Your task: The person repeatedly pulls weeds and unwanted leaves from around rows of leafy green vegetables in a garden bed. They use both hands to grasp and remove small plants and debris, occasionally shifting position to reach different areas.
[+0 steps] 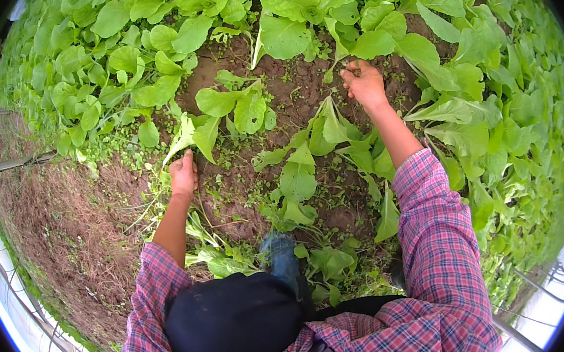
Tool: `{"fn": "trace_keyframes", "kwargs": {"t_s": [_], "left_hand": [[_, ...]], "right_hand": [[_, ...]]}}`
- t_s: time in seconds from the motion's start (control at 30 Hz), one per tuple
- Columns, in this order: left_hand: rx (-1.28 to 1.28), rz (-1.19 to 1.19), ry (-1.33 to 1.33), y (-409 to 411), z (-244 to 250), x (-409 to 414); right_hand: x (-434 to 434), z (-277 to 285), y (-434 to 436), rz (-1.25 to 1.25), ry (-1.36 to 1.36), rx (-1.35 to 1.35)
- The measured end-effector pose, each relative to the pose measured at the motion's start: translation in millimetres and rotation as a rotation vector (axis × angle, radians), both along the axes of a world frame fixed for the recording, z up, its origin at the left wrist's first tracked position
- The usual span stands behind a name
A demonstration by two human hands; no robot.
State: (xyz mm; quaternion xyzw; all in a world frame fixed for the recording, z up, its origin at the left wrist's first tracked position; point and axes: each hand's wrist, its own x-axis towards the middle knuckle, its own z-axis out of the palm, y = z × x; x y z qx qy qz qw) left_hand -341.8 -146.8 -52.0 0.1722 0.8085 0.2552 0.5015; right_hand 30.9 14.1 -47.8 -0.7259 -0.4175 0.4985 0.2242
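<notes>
My left hand (184, 173) is closed at the pale stem base of a leafy green plant (183, 134), left of centre; the fingers hide part of the grip. Up and to the right, my right hand (365, 84) has its fingers curled just above the soil, close to the base of a standing leafy green (341, 43). Whether anything small is between those fingertips cannot be seen. Between the hands, a loose leafy green (324, 124) lies on the brown soil (289, 93) with its stem end pointing away from me. Another leafy green (238, 102) lies left of it.
Dense rows of leafy greens (483, 58) fill the far side and both flanks. More plants lie around my blue boot (280, 256). Dry grass and bare ground (81, 224) stretch along the left. A metal pole (8, 168) juts in there. Small weeds dot the soil.
</notes>
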Motion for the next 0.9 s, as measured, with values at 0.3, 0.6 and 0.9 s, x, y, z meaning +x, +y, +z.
{"fn": "trace_keyframes", "kwargs": {"t_s": [0.3, 0.6, 0.9], "left_hand": [[-0.012, 0.022, 0.028, -1, -2, -1], [0.113, -0.061, 0.05, -13, 14, 16], [0.16, -0.126, 0.094, -71, 105, 20]], "right_hand": [[16, -31, 19, -0.251, 0.768, 0.126], [36, -66, 47, -0.092, 0.037, 0.503], [-10, -45, 78, -0.284, -0.013, 0.387]]}}
